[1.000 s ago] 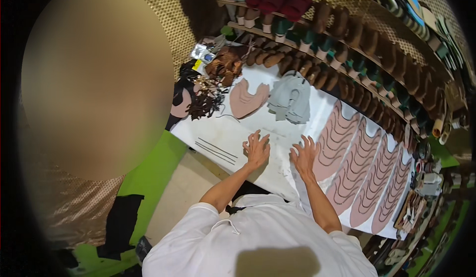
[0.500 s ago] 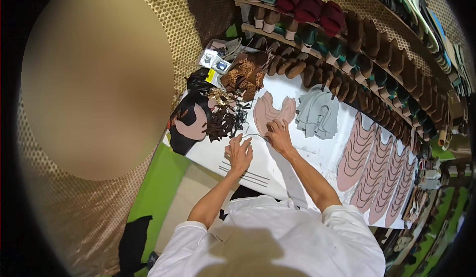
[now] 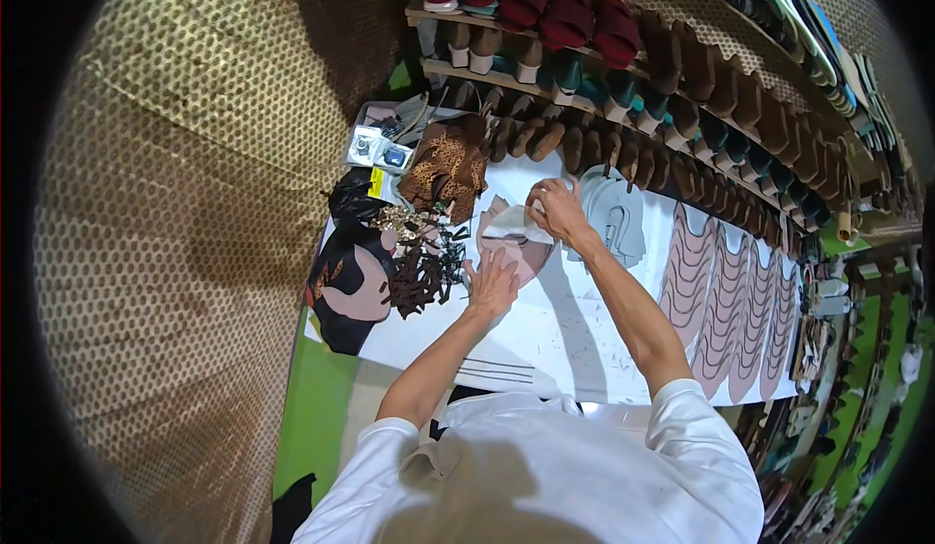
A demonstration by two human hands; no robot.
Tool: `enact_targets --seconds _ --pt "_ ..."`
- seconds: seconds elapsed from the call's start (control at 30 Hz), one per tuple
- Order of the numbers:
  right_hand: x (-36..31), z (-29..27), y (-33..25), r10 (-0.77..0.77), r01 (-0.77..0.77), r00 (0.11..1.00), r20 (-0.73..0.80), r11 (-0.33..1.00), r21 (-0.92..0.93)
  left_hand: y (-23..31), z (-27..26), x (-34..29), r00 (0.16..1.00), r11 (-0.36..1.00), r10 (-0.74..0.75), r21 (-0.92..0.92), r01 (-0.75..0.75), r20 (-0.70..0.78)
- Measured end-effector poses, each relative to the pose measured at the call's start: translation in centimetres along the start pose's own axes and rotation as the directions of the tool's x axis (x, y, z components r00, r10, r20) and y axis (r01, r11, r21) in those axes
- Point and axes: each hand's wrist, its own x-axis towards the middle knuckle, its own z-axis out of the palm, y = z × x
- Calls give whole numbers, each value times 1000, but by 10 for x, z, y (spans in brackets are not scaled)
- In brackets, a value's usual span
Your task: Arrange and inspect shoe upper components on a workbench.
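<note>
On the white tabletop (image 3: 575, 330) lies a stack of pink U-shaped shoe upper pieces (image 3: 531, 260). My left hand (image 3: 494, 281) rests on the near side of the stack, fingers spread and flat. At the stack's far right my right hand (image 3: 562, 211) is closed on the edge of a pale, raised shoe upper piece (image 3: 513, 220), whose light underside seems to be showing. Grey shoe upper pieces (image 3: 623, 221) lie just right of that hand. Near the front edge, several thin dark strips (image 3: 499, 371) are laid side by side.
Rows of pink pieces with dark wavy trim (image 3: 682, 281) cover the table's right side. At left are dark scraps (image 3: 419, 281), a black-and-pink bundle (image 3: 355, 291) and leopard-print material (image 3: 443, 169). Shelves of brown shoes (image 3: 760, 106) curve along the back.
My right hand moved up and away, lifting a pale piece off the pink stack. My left hand moved from beside the stack onto it. The view shifted.
</note>
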Motion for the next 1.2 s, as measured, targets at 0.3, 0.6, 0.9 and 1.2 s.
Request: enact_targets --seconds 0.3,0.6,0.9,1.2 --pt "1 -85 -6 -100 87 968 -232 994 -64 4 -14 1 993 1000 -4 13 2 118" --pt "-162 -81 -20 -47 49 948 -315 999 -2 -1 -11 -34 987 992 -55 -123 36 -152" --pt "-381 27 -33 209 -187 970 -122 968 165 18 5 -148 985 982 -155 -121 145 -78" --pt "-425 37 -52 279 -265 942 -185 960 97 38 17 -209 975 976 -206 -90 198 -88"
